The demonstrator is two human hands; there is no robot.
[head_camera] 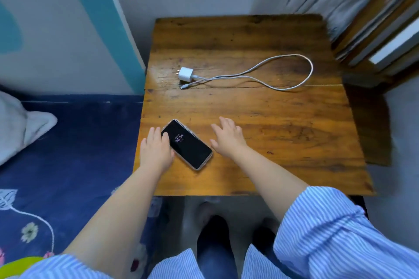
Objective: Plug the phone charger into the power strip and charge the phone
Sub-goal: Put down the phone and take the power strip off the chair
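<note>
Left hand (155, 151) flat on phone (187, 144), released; right hand (227, 138) released beside it; charger (186, 73) well beyond both hands.

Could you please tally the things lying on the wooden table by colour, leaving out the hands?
Black: 1, the phone, screen lit, under the left hand
White: 2, the charger plug and its cable, joined to each other
Total: 3

No power strip shows in this view.
</note>
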